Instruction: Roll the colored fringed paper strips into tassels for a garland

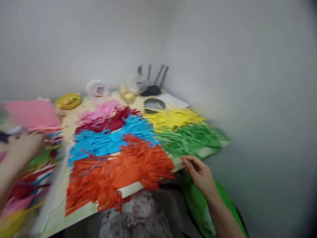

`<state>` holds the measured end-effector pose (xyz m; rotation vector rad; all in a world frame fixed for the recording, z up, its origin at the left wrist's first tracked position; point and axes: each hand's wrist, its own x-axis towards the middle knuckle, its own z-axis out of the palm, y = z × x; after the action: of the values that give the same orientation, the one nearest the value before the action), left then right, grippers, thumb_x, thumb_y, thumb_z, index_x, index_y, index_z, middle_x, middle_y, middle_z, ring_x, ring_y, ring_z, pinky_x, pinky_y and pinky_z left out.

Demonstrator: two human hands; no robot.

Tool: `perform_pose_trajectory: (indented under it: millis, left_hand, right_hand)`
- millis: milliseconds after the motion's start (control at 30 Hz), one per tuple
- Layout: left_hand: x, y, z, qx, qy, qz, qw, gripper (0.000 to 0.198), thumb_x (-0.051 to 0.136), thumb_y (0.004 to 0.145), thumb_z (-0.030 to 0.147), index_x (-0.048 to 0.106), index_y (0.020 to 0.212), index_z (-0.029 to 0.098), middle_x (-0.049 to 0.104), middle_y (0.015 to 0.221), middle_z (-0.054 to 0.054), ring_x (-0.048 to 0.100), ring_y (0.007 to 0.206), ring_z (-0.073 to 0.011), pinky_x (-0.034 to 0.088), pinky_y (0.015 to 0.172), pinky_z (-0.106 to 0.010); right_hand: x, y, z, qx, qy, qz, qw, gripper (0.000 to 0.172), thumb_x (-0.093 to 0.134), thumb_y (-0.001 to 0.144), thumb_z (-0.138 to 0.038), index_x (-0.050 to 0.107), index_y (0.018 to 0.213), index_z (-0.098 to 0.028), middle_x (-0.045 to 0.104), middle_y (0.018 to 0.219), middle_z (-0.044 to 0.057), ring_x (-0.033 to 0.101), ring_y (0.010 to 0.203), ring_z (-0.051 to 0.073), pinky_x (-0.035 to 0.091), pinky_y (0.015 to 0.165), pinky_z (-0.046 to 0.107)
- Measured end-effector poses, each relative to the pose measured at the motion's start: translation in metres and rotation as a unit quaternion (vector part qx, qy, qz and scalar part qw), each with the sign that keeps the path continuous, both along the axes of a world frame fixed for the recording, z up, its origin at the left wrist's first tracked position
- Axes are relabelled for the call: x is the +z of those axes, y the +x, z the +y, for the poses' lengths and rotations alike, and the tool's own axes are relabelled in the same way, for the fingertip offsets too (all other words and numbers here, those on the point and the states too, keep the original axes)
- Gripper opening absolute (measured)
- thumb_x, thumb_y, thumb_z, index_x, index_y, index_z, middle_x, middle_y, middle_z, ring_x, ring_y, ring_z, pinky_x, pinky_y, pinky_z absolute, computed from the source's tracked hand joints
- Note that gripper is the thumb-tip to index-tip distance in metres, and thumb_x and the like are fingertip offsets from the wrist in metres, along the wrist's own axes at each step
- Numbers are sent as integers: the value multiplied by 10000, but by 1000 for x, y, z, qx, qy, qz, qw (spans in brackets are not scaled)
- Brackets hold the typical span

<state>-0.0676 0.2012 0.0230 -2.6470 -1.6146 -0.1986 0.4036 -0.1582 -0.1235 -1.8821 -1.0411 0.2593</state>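
Head view: orange fringed paper (128,168) lies between the hands (201,174).

Paper fringes (131,167) lie on the table (58,211); at the far side, a dish (68,101) is left and a router (151,90) is right.

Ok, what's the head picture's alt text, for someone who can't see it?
Fringed paper in orange, blue, dark red, pink, yellow and green lies spread on a table. The blurred left hand is near a pink sheet; the right hand is by the table's edge, near the green fringe.
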Motion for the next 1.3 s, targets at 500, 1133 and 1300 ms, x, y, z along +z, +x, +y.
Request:
perform_pose_trajectory:
  millis: [500, 1133, 1300]
  left_hand:
    - [-80, 486, -258, -523, -132, 7, 842, 217, 518, 908, 197, 727, 953, 158, 732, 955, -121, 677, 906, -220, 506, 824, -295]
    - [-126, 535, -240, -401, -58, 28, 914, 363, 556, 866, 402, 705, 1036, 118, 657, 1124, -163, 512, 1140, -323, 422, 934, -442]
    - [-128, 536, -239, -394, -53, 23, 917, 290, 533, 883, 310, 710, 1013, 121, 676, 1087, -157, 529, 1105, -305, 424, 911, -422]
  right_hand:
    - [-19, 182, 1, 39, -167, -220, 960, 338, 520, 793, -36, 742, 1019, -154, 755, 1030, 102, 661, 992, 233, 490, 922, 344]
    - [-9, 221, 5, 184, -161, -396, 885, 239, 502, 916, -154, 737, 956, -158, 673, 1030, 149, 569, 963, 264, 449, 829, 386]
    - [-8, 222, 9, 205, -157, -409, 875, 232, 504, 923, -186, 732, 958, -168, 657, 986, 133, 560, 943, 256, 436, 814, 368]
